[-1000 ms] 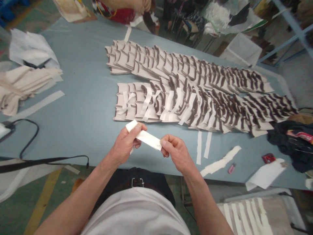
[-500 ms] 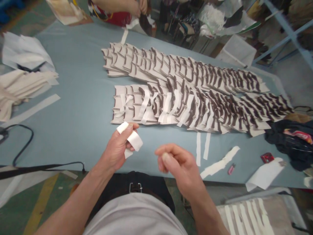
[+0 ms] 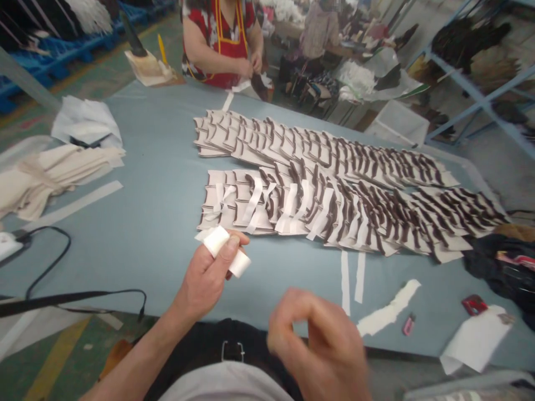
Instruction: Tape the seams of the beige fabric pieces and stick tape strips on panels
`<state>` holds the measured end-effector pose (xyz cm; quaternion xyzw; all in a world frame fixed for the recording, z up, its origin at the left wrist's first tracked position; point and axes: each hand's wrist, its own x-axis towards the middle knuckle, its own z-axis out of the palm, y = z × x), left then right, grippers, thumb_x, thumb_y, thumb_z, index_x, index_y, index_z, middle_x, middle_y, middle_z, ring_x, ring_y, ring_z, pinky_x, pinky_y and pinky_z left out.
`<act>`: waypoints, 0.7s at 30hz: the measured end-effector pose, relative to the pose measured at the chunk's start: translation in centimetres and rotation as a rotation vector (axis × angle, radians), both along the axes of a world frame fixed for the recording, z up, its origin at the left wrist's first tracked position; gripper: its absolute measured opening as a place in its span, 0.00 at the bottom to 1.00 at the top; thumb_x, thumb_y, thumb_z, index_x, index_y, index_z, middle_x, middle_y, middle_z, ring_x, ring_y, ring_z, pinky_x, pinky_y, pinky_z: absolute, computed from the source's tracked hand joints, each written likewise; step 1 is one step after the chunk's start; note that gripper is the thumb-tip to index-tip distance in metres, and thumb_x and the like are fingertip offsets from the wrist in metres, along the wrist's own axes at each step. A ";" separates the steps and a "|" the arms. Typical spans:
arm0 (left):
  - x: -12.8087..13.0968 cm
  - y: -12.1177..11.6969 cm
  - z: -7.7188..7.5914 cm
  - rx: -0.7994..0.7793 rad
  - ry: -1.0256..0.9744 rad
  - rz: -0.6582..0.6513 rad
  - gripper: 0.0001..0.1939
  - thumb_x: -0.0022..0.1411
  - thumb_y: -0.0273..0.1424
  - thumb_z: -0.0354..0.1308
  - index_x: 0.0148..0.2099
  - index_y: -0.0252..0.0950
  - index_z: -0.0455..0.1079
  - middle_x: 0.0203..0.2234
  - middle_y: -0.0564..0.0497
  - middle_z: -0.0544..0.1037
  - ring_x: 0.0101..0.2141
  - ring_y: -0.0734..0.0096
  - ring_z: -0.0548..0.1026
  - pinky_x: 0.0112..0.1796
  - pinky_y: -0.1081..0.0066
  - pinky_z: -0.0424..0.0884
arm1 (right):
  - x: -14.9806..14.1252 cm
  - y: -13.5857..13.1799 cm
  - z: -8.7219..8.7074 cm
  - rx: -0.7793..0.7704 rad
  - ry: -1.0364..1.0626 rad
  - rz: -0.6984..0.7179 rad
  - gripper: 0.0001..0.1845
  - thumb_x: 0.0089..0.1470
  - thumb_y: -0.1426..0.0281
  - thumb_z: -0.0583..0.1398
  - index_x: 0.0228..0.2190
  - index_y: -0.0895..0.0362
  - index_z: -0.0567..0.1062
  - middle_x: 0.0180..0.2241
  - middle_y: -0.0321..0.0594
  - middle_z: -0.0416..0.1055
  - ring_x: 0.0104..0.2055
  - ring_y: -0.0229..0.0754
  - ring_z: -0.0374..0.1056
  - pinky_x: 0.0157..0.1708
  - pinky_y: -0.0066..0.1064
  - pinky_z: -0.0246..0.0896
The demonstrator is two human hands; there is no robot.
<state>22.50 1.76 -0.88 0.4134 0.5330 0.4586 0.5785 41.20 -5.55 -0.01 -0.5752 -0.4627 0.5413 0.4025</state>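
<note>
My left hand (image 3: 209,273) is closed on a white strip (image 3: 228,250) that curls around its fingers, held just above the near edge of the blue table (image 3: 146,195). My right hand (image 3: 324,340) hangs lower, near my body and off the table edge; it is blurred by motion, with fingers curled together. Beyond my left hand lie two long rows of overlapping beige pieces with dark brown trim (image 3: 334,184). The left part of the near row carries several white strips (image 3: 288,203) laid across the pieces.
Loose white strips (image 3: 351,275) and a torn strip (image 3: 388,314) lie on the table to the right, by a small pink object (image 3: 408,324) and a red one (image 3: 474,304). Beige fabric (image 3: 54,172) sits left, a black cable (image 3: 54,262) near. A person in red (image 3: 221,39) works opposite.
My right hand let go of the white strip and dropped back toward my body. The strip curled up in my left hand. The view tilted upward.
</note>
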 end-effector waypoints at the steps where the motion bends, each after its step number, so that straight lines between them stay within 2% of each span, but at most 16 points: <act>1: -0.1 -0.1 0.2 0.038 0.044 -0.018 0.22 0.63 0.53 0.68 0.39 0.37 0.81 0.22 0.53 0.74 0.21 0.71 0.67 0.22 0.73 0.62 | -0.6 0.7 0.0 -0.004 -0.025 -0.046 0.14 0.56 0.60 0.72 0.25 0.52 0.76 0.26 0.37 0.74 0.31 0.43 0.68 0.35 0.35 0.66; 3: -0.1 -0.3 0.6 0.110 0.103 -0.037 0.18 0.66 0.48 0.66 0.39 0.38 0.81 0.22 0.53 0.75 0.22 0.70 0.69 0.24 0.72 0.64 | -1.6 2.4 -0.7 -0.016 0.059 -0.081 0.19 0.56 0.55 0.70 0.25 0.53 0.74 0.30 0.39 0.77 0.33 0.41 0.68 0.34 0.34 0.64; 6: 0.1 -0.4 0.9 0.188 0.134 -0.059 0.13 0.67 0.42 0.65 0.38 0.38 0.82 0.23 0.52 0.77 0.24 0.68 0.72 0.28 0.70 0.66 | -2.4 4.4 -2.2 -0.068 0.240 -0.044 0.28 0.50 0.44 0.71 0.38 0.54 0.78 0.42 0.44 0.80 0.35 0.41 0.69 0.30 0.31 0.63; 8: 0.2 -0.4 0.8 0.199 0.135 -0.071 0.11 0.66 0.39 0.66 0.37 0.38 0.82 0.23 0.51 0.78 0.24 0.67 0.72 0.29 0.70 0.66 | -2.6 4.9 -2.7 -0.135 0.335 0.033 0.35 0.45 0.41 0.73 0.44 0.54 0.78 0.37 0.40 0.78 0.28 0.36 0.65 0.25 0.29 0.58; 11: 0.1 -0.4 0.3 0.181 0.146 -0.042 0.09 0.64 0.37 0.68 0.37 0.37 0.83 0.23 0.51 0.78 0.25 0.66 0.73 0.30 0.70 0.67 | -2.7 4.8 -2.7 -0.246 0.415 0.128 0.35 0.42 0.41 0.74 0.39 0.55 0.76 0.24 0.30 0.70 0.20 0.30 0.54 0.21 0.26 0.48; 13: -0.1 -0.4 -0.3 0.177 0.158 -0.028 0.08 0.63 0.37 0.68 0.38 0.37 0.83 0.23 0.52 0.78 0.25 0.66 0.72 0.30 0.70 0.66 | -2.8 4.7 -2.4 -0.293 0.406 0.138 0.34 0.41 0.41 0.74 0.35 0.55 0.75 0.21 0.27 0.66 0.19 0.29 0.51 0.20 0.25 0.46; 18: -0.2 -0.2 -1.5 0.154 0.154 -0.080 0.12 0.68 0.41 0.64 0.40 0.37 0.82 0.25 0.52 0.78 0.25 0.68 0.73 0.30 0.72 0.67 | -3.1 4.7 -2.2 -0.310 0.337 0.157 0.35 0.41 0.38 0.73 0.24 0.55 0.69 0.19 0.29 0.66 0.20 0.30 0.53 0.21 0.25 0.48; 21: -0.3 -0.1 -2.0 0.092 0.094 -0.091 0.18 0.68 0.47 0.64 0.39 0.37 0.81 0.25 0.52 0.77 0.24 0.70 0.71 0.28 0.73 0.67 | -3.3 4.6 -2.4 -0.277 0.307 0.144 0.37 0.42 0.35 0.71 0.22 0.55 0.68 0.19 0.30 0.66 0.21 0.31 0.52 0.22 0.26 0.48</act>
